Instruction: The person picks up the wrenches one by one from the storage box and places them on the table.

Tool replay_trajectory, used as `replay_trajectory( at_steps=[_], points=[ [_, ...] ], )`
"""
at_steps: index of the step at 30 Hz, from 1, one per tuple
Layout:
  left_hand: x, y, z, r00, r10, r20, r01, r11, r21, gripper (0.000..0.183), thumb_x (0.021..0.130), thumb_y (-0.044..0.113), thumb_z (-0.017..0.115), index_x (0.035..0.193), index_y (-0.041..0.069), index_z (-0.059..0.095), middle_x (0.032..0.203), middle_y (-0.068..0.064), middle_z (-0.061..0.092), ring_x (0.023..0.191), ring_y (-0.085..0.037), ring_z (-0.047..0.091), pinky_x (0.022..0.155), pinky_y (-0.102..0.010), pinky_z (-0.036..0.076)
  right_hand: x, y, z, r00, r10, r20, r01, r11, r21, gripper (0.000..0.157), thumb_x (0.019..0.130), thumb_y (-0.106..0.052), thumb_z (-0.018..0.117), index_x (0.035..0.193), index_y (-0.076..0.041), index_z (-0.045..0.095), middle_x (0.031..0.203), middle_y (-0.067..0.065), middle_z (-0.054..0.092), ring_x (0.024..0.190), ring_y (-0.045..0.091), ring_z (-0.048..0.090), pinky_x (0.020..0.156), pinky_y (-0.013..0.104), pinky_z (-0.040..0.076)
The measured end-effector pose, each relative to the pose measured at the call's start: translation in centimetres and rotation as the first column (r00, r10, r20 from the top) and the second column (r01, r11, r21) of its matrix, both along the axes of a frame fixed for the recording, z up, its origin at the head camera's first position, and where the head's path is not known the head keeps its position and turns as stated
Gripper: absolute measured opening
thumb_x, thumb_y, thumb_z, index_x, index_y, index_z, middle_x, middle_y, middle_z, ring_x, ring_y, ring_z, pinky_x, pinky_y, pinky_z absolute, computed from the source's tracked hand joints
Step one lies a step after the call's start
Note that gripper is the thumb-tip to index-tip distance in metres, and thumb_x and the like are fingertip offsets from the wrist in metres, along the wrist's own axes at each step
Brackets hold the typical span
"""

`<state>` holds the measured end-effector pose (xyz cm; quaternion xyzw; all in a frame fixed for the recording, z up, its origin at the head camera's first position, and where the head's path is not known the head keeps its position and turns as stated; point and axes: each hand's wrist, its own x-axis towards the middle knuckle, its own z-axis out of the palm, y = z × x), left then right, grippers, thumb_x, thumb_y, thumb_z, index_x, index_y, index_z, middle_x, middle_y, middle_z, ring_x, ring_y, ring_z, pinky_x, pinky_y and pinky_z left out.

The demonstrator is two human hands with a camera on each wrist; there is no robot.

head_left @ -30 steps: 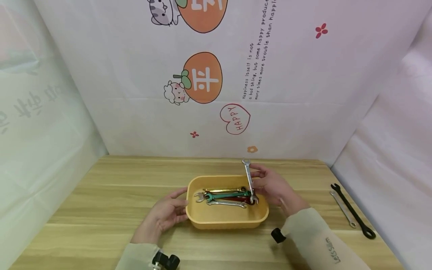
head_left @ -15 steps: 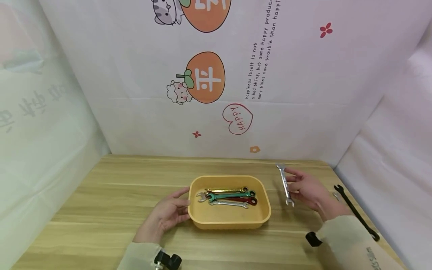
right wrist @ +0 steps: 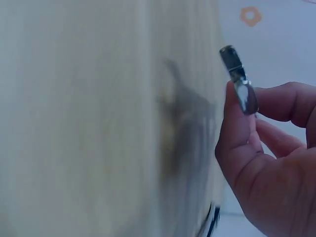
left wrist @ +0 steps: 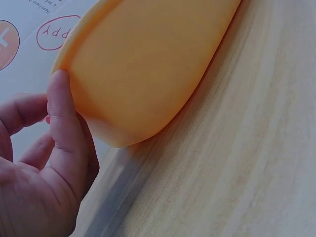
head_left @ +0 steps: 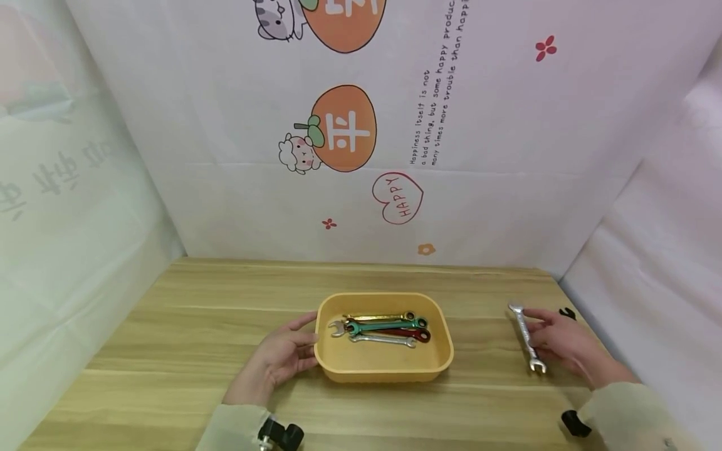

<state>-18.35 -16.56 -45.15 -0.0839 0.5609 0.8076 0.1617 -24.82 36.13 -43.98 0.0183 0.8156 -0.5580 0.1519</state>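
Observation:
My right hand (head_left: 564, 341) pinches a silver double open-ended wrench (head_left: 524, 333) between thumb and fingers, over the right side of the table. In the right wrist view the wrench (right wrist: 245, 96) is seen nearly end-on, its shadow falling on the wood. My left hand (head_left: 284, 352) rests its fingertips against the left end of a yellow plastic bin (head_left: 383, 377); in the left wrist view the thumb (left wrist: 60, 94) touches the outer wall just at the rim. Inside the bin lie several wrenches, among them a gold one (head_left: 378, 317), a green one (head_left: 386, 326) and a silver one (head_left: 383, 340).
A black wrench (head_left: 567, 312) lies near the table's right edge, mostly hidden behind my right hand and sleeve. White printed cloth (head_left: 479, 213) hangs behind the wooden table (head_left: 225, 300) and along both sides.
My right hand has carried the silver wrench from over the bin's right end to the right and toward me. The left hand stays at the bin.

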Motion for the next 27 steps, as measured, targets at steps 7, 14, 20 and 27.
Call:
replay_trajectory(
  at_steps=[7, 14, 20, 27],
  points=[
    [0.0, -0.1, 0.0, 1.0, 0.003, 0.005, -0.003, 1.0, 0.005, 0.063, 0.092, -0.002, 0.06, 0.151, 0.008, 0.04, 0.096, -0.017, 0.06, 0.075, -0.019, 0.06, 0.065, -0.031, 0.058, 0.4, 2.2, -0.7, 1.0, -0.001, 0.01, 0.0, 0.995, 0.101, 0.08, 0.079, 0.014, 0.059, 0.148, 0.018, 0.02, 0.141, 0.04, 0.039, 0.101, 0.016, 0.06, 0.077, 0.034, 0.057],
    [0.0, -0.1, 0.0, 1.0, -0.006, 0.0, 0.006, 1.0, 0.005, 0.063, 0.093, -0.001, 0.06, 0.152, 0.008, 0.04, 0.096, -0.017, 0.061, 0.075, -0.019, 0.06, 0.066, -0.03, 0.058, 0.6, 3.3, -1.0, 1.0, -0.007, -0.018, 0.011, 0.984, 0.18, 0.068, 0.081, 0.009, 0.063, 0.141, 0.021, 0.032, 0.129, 0.036, 0.052, 0.093, 0.015, 0.062, 0.074, 0.033, 0.057],
    [0.0, 0.0, 0.0, 1.0, -0.011, -0.001, 0.011, 1.0, 0.005, 0.062, 0.093, -0.001, 0.059, 0.152, 0.008, 0.04, 0.095, -0.017, 0.061, 0.075, -0.019, 0.061, 0.066, -0.031, 0.058, 0.9, 3.5, -0.9, 0.995, 0.006, -0.096, 0.025, 0.947, 0.319, 0.049, 0.084, 0.002, 0.065, 0.125, 0.023, 0.048, 0.12, 0.034, 0.055, 0.081, 0.017, 0.063, 0.069, 0.03, 0.057],
    [0.0, -0.1, 0.1, 1.0, -0.01, 0.0, 0.01, 1.0, 0.01, 0.063, 0.093, -0.002, 0.059, 0.152, 0.008, 0.04, 0.095, -0.017, 0.061, 0.074, -0.018, 0.06, 0.065, -0.031, 0.059, 1.4, 3.2, -0.2, 0.982, 0.076, -0.173, 0.024, 0.859, 0.511, 0.033, 0.08, -0.004, 0.071, 0.106, 0.014, 0.063, 0.092, 0.013, 0.067, 0.074, 0.02, 0.062, 0.063, 0.031, 0.052]
  ],
)
